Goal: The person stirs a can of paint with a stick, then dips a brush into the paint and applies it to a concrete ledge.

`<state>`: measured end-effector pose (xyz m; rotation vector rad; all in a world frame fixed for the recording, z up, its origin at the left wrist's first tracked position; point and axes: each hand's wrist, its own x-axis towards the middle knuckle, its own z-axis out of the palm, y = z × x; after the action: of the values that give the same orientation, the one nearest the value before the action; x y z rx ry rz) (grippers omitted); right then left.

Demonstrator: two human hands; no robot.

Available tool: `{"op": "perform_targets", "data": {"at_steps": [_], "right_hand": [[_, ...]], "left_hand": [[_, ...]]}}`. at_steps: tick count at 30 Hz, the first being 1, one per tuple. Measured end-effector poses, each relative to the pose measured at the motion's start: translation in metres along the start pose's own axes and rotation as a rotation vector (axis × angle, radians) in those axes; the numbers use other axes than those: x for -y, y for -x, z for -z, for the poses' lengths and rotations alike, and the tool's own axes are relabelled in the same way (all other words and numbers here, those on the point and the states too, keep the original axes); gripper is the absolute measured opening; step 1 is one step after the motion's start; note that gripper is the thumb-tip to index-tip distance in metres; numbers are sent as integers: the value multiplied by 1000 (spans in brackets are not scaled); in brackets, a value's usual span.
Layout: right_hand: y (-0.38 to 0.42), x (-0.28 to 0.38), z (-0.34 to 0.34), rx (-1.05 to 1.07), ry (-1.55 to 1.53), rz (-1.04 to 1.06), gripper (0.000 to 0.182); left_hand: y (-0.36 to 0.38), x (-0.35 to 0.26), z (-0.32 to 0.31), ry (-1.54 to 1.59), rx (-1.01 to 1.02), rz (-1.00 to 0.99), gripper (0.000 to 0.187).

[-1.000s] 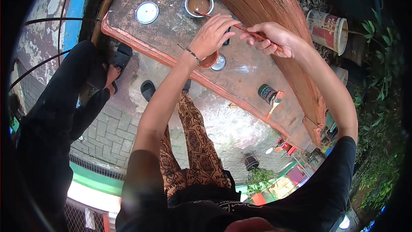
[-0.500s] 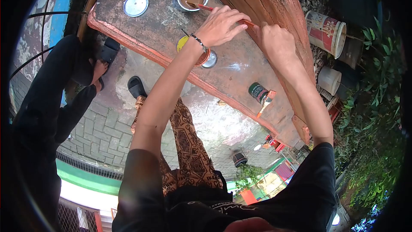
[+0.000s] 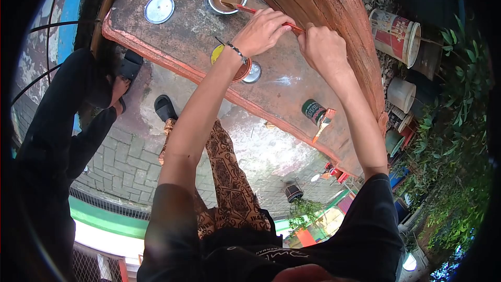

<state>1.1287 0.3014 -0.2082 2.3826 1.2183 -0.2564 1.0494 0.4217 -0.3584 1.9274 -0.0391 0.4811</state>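
Note:
My left hand (image 3: 262, 32), with a bracelet at the wrist, is closed around a thin red-handled stick or brush (image 3: 247, 9). Its tip rests in brown paint inside an open can (image 3: 212, 5). My right hand (image 3: 324, 47) is a fist at the handle's other end, fingers wrapped round it. Left of the can lies a round lid (image 3: 159, 9). Beneath my left wrist, a yellow item (image 3: 217, 53) and an orange-rimmed container (image 3: 243, 73) are partly hidden, beside a silver lid (image 3: 252, 72). A dark green can (image 3: 312, 109) lies near a paint-stained brush (image 3: 324, 125).
These things are on a worn ledge (image 3: 182, 36) with a raised reddish edge and a brown curved wall (image 3: 334, 0). A person in dark trousers (image 3: 47, 109) is at left. Buckets (image 3: 395, 36) and plants (image 3: 451, 146) stand at right. A black pot (image 3: 294, 192) is below.
Both hands have shifted slightly left, my right hand a little more. The whole view has moved a little, so the can and lid appear further left.

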Motion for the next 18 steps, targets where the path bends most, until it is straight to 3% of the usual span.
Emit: {"op": "perform_targets", "data": {"at_steps": [18], "right_hand": [[-17,4,-22,-121,-17,76,27]], "left_hand": [[-2,13,-2,11,-22,33,31]]}}
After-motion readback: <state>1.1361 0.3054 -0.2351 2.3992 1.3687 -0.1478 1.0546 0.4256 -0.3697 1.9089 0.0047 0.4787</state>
